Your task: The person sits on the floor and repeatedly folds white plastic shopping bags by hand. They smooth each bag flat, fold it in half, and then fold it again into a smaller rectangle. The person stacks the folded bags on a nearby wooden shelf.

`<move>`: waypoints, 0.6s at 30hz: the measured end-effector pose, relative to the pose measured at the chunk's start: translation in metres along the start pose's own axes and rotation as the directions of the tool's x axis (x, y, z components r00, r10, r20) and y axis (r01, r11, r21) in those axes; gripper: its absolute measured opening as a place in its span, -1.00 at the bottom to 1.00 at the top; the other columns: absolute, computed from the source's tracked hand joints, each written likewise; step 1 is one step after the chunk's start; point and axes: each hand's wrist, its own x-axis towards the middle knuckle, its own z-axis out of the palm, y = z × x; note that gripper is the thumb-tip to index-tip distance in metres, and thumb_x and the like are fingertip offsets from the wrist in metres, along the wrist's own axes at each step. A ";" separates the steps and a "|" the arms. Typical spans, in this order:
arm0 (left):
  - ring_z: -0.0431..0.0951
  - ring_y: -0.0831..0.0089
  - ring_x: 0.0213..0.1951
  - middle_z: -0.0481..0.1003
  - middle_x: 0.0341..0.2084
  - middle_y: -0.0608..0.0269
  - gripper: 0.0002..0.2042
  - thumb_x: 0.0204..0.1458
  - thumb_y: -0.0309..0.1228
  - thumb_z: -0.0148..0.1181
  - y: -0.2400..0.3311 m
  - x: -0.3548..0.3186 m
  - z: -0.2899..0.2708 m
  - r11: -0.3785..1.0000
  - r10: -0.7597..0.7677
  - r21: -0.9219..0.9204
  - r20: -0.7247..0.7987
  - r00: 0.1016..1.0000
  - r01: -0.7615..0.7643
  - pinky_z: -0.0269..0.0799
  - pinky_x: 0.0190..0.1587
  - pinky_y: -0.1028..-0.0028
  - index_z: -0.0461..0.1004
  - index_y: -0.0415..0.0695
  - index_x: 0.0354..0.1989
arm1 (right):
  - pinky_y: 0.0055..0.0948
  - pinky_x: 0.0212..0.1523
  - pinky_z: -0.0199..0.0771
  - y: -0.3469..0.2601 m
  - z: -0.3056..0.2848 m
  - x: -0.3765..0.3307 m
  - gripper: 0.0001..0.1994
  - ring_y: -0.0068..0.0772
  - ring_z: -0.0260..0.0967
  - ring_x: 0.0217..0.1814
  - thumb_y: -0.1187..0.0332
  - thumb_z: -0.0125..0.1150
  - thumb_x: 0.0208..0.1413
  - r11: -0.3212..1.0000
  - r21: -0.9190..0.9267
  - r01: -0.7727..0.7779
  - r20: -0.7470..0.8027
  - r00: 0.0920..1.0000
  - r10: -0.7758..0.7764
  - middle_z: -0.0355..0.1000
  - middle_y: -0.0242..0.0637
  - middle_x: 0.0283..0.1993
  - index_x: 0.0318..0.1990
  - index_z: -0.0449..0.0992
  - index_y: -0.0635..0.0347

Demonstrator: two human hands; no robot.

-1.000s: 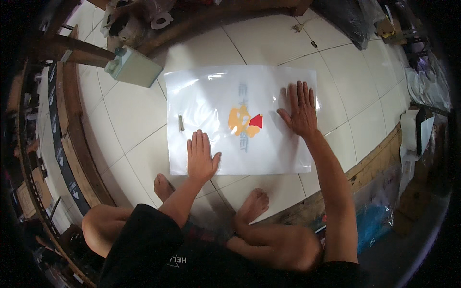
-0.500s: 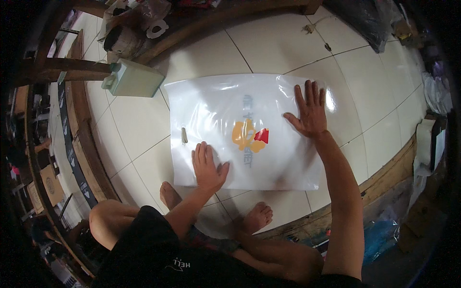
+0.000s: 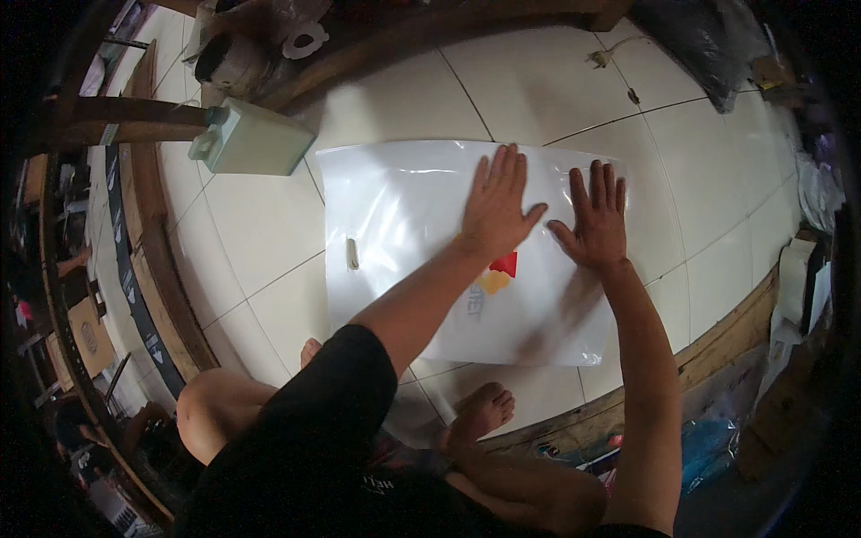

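Note:
A large glossy white plastic sheet lies spread on the tiled floor before me. It has a narrow handle-like slot near its left edge, and a red and orange print in the middle. My left hand rests flat near the far edge, its fingers stretched out and its forearm reaching across the sheet over part of the print. Close to the right edge, my right hand also lies flat with its fingers spread. Neither hand grips anything.
A pale plastic jerrycan stands beyond the sheet's left corner, beside a wooden beam. My bare foot is just off the near edge. A dark plastic bag lies at the far right, and a wooden plank runs along the right.
My left hand has moved from the near left part of the sheet to its far middle. The right hand stays by the right edge. The view has shifted slightly.

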 end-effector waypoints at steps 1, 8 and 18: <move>-0.06 -0.01 0.43 0.05 0.36 -0.23 -0.22 0.15 0.00 0.05 -0.012 -0.005 -0.005 0.999 -0.018 0.029 -0.001 1.000 0.018 -0.21 0.44 0.04 0.06 -0.43 0.32 | 0.32 0.42 -0.31 -0.001 0.001 -0.001 -0.09 0.37 -0.23 0.51 -0.25 0.10 0.05 1.000 0.013 -0.004 0.003 1.000 0.004 -0.07 0.31 0.43 0.41 0.06 0.20; -0.12 0.02 0.45 -0.05 0.40 -0.18 -0.23 0.22 0.00 -0.06 -0.095 -0.038 -0.057 0.935 -0.212 0.307 0.089 0.973 0.176 -0.26 0.45 0.09 -0.05 -0.43 0.37 | 0.29 0.44 -0.37 -0.001 0.006 0.000 -0.08 0.29 -0.26 0.53 -0.31 0.04 0.05 1.000 -0.013 -0.015 0.005 1.000 0.015 -0.10 0.25 0.46 0.41 0.08 0.19; -0.15 -0.09 0.44 -0.09 0.40 -0.26 -0.26 0.23 -0.05 -0.09 -0.140 -0.066 -0.076 0.959 -0.216 0.187 -0.013 0.976 0.214 -0.28 0.42 -0.05 -0.06 -0.41 0.37 | 0.36 0.42 -0.40 -0.002 0.004 -0.001 -0.05 0.27 -0.29 0.55 -0.39 -0.06 0.05 0.999 -0.037 -0.025 0.034 0.999 0.027 -0.13 0.25 0.47 0.40 0.09 0.19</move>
